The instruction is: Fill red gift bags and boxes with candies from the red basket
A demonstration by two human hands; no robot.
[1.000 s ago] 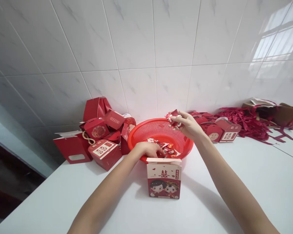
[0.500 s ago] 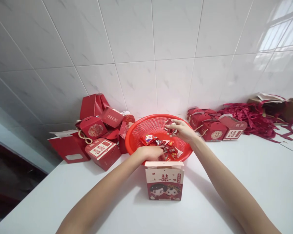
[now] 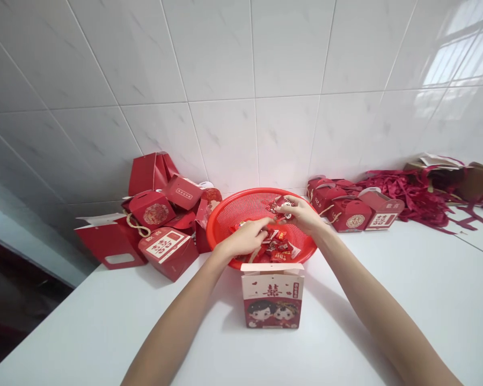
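Observation:
A red perforated plastic basket (image 3: pixel 221 206) holds several wrapped candies (image 3: pixel 280 246) in its bottom. Over its right side, my right hand (image 3: pixel 301 214) is closed on a few red-wrapped candies (image 3: pixel 279 205). My left hand (image 3: pixel 247 237) is above the basket's middle, its curled fingers reaching to just below the candies in my right hand. Whatever the left fingers pinch is hidden. In front of the basket stands an upright red and white gift box (image 3: pixel 272 300) with two cartoon figures, its top open.
Left of the basket lies a pile of red gift boxes (image 3: pixel 169 252), some with rope handles. More red boxes (image 3: pixel 352 214) stand to the right, beside a heap of dark red ribbons (image 3: pixel 410 201) and an open brown box (image 3: pixel 481 185). A tiled wall (image 3: pixel 225 134) backs the white table (image 3: pixel 370 321).
My left hand has lifted from the candies in the basket and moved up toward my right hand. My right hand stays nearly in place with its candies.

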